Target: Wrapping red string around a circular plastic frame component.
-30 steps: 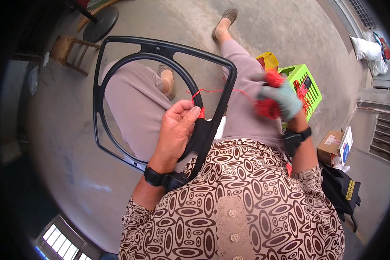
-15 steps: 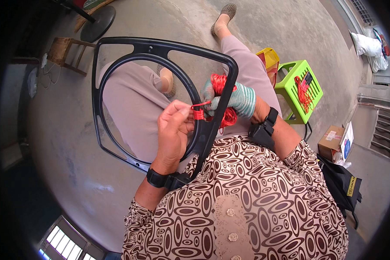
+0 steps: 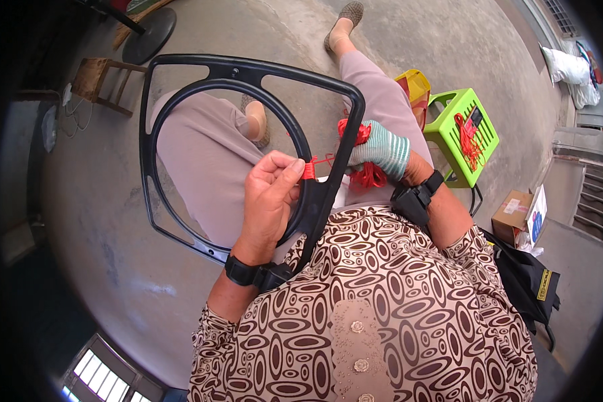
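A black frame with a round ring inside it leans over my lap. Red cord is wrapped in a short band around the ring's right side. My bare left hand pinches the ring at this band, thumb on the cord. Beyond the frame's right bar, my right hand, in a grey-green striped glove, is closed round a bundle of red cord. A strand runs taut from the band to the right hand, passing behind the bar. The right fingertips are partly hidden by the bar.
To the right stands a green plastic stool bearing loose red cord and a small dark object. A yellow and red bag is beside it. Further off are a cardboard box, a black bag and a wooden stool.
My right hand has moved right, away from the ring and out past the bar, drawing the strand straight. My left thumb now presses on the wrapped band.
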`<act>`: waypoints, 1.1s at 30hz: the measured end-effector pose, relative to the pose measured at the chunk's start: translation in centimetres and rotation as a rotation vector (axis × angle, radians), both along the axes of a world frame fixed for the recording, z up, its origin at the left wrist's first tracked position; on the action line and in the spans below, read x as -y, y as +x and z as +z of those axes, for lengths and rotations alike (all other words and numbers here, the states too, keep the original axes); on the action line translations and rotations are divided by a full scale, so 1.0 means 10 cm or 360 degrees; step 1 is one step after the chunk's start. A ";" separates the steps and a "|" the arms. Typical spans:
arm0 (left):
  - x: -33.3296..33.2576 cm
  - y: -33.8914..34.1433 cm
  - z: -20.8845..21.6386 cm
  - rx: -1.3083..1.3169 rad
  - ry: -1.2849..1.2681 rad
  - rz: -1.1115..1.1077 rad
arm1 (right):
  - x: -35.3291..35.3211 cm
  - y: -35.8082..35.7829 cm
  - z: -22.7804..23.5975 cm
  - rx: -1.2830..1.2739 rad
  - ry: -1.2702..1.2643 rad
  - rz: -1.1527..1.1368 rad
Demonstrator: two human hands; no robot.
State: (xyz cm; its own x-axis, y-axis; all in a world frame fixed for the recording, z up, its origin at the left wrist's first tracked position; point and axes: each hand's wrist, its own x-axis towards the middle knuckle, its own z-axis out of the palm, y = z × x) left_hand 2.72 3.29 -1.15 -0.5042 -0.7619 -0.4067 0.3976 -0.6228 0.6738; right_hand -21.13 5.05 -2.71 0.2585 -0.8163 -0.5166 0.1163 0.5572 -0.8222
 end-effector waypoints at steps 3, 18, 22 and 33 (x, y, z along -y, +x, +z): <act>0.01 -0.01 0.00 -0.0068 0.0136 -0.0045 | -0.02 -0.03 -0.05 -0.0001 0.0198 -0.0205; -0.07 -0.07 -0.03 -0.0194 0.0299 -0.0310 | 0.53 0.59 0.13 0.0152 -0.0160 -0.0450; -0.08 -0.09 -0.05 0.0046 0.0024 -0.0306 | 0.46 0.61 0.16 0.1439 0.0221 -0.0239; -0.07 -0.12 0.02 0.0203 -0.0141 -0.0233 | 0.37 0.29 0.05 0.1277 0.0146 -0.0131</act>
